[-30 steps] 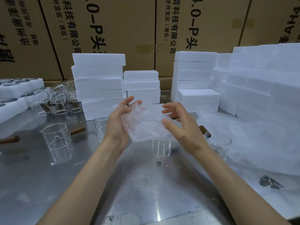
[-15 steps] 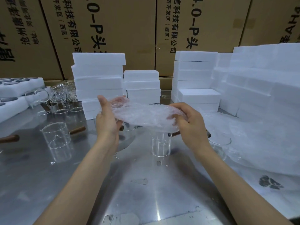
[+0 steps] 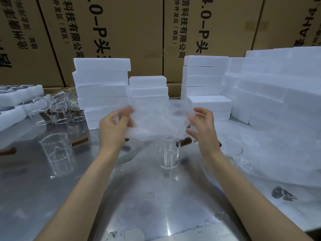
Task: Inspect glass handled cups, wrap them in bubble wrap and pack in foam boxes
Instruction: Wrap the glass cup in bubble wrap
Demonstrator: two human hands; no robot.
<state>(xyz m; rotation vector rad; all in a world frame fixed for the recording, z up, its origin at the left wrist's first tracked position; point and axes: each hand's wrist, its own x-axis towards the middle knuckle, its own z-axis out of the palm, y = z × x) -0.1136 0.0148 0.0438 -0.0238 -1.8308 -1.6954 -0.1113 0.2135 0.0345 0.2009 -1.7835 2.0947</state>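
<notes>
A sheet of bubble wrap (image 3: 159, 120) is spread in the air between both hands, above the steel table. My left hand (image 3: 114, 125) pinches its left edge and my right hand (image 3: 202, 126) holds its right edge. Under the sheet stands a clear glass cup (image 3: 168, 154) with a brown wooden handle (image 3: 185, 142). A second handled glass cup (image 3: 56, 150) stands to the left. A third cup (image 3: 231, 150) sits behind my right wrist, partly hidden. White foam boxes (image 3: 101, 91) are stacked behind.
More foam box stacks (image 3: 205, 87) and a foam wall (image 3: 278, 87) fill the back right. A pile of bubble wrap (image 3: 271, 153) lies at right. Several glass cups (image 3: 59, 108) cluster at back left beside foam trays (image 3: 10, 108). Cardboard cartons (image 3: 121, 32) stand behind.
The bubble wrap went from a crumpled bunch to a sheet pulled flat. My hands moved apart and rose slightly while holding its edges.
</notes>
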